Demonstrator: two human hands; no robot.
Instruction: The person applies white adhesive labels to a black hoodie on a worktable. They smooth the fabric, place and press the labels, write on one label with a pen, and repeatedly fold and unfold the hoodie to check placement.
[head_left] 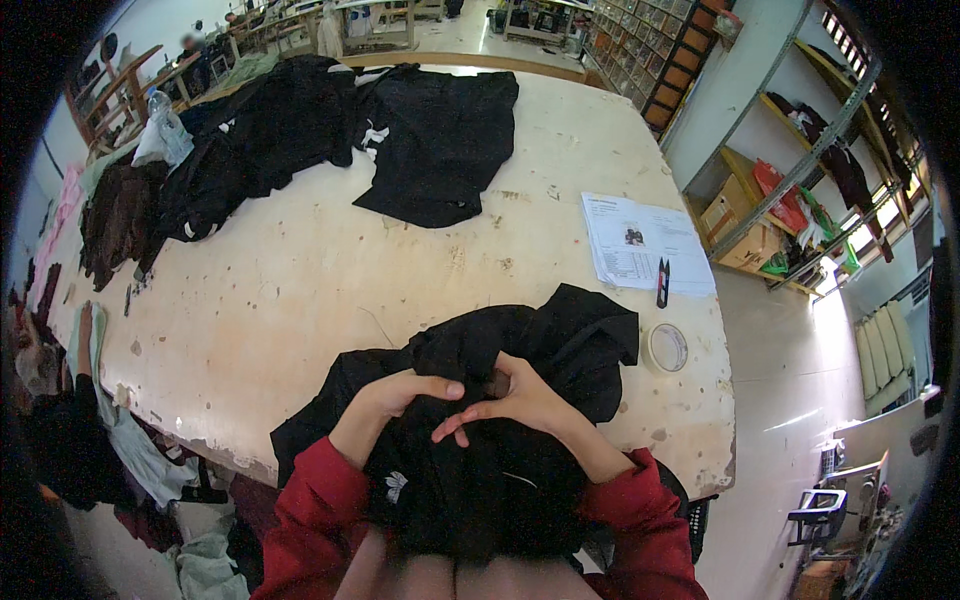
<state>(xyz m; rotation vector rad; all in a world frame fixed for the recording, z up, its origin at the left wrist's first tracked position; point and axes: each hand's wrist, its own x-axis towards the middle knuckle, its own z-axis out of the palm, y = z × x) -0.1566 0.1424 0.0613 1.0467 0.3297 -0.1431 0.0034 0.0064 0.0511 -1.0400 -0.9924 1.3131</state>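
A black garment (480, 480) lies bunched at the table's near edge and hangs down toward my body. My left hand (405, 395) is closed on its cloth from the left, thumb on top and the other fingers tucked out of sight in the folds. From the right, my right hand (520, 400) grips the same garment, its fingers bent around a gathered part close to my left thumb. A small white mark (396, 487) shows on the cloth below my left wrist, and a pale thread or strip (519, 479) lies below my right hand.
On the pale worn table (290, 290), printed sheets (620, 262), thread snips (663, 285) and a tape roll (667, 348) sit at the right. Black garments (440, 150) spread across the far side. Another person's arm (84, 340) reaches in at left. Metal shelving (770, 190) stands right.
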